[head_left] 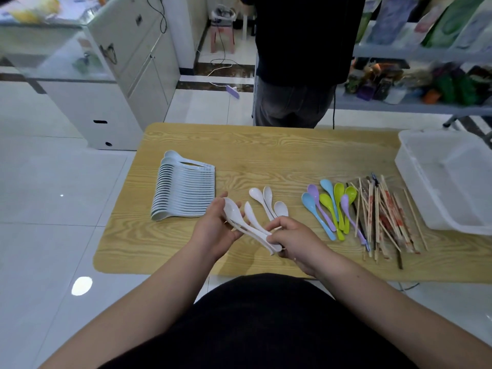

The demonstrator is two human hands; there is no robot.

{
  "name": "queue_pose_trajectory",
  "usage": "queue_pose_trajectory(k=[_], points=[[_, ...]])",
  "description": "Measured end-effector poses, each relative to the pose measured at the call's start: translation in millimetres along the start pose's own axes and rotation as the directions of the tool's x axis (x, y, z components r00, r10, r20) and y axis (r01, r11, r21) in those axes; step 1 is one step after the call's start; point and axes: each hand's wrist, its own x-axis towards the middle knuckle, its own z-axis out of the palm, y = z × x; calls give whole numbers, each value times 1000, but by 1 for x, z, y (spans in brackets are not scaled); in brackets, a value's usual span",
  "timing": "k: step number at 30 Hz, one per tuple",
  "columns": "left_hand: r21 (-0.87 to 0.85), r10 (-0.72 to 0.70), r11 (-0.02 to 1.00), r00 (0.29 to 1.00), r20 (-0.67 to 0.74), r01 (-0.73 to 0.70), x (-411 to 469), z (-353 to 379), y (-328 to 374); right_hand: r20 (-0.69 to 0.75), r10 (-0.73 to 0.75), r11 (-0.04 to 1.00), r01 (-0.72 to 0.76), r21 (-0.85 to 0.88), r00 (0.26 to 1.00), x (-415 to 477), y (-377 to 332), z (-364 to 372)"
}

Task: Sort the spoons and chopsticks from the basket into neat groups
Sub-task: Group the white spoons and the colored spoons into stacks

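Over the near middle of the table [266, 150], in the head view, a bundle of white spoons [241, 217] is held between both hands, a little above the wood. The left hand [213, 230] is curled under and around the bowl ends. The right hand [292, 239] is closed on the handle ends in a pinch. The bowls are not fully nested: one stands apart from the other.

Just beyond the hands, three loose white spoons [269, 201] are lying on the table, pointing in different directions. To the left, a long row of stacked white spoons [186, 193] is laid down, neat and tight. To the right, the coloured spoons [327, 209] are placed side by side, and beside them the chopsticks [386, 219] are heaped loosely, some crossed. The basket [415, 166] stands at the far right edge and appears to be emptied.

The step in hand is judged to be the nesting of the held spoons. It is done well if the handles are pinched together while the bowls are slid one into another by the left hand, all facing the same way. The three loose spoons should be added in the same orientation before the bundle is joined to the row, so that the row is not disturbed. The smooth spoons may slip, therefore a firm but not hard grip is advised.
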Motion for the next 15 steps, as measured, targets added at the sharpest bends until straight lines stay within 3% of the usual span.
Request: queue_pose_trajectory(k=[3, 6, 10, 15], points=[[27, 21, 999, 1000, 3, -21, 0, -7, 7, -9, -24, 999, 23, -28, 1000, 3, -3, 9], [-79, 5, 997, 998, -66, -10, 0, -13, 14, -48, -82, 989, 76, -127, 995, 7, -6, 15], [-45, 11, 999, 994, -105, -15, 0, -19, 18, -32, -162, 959, 150, -240, 986, 8, -12, 27], [-39, 0, 999, 998, -65, -3, -6, -23, 22, -3, -354, 875, 330, -354, 935, 4, -19, 41]])
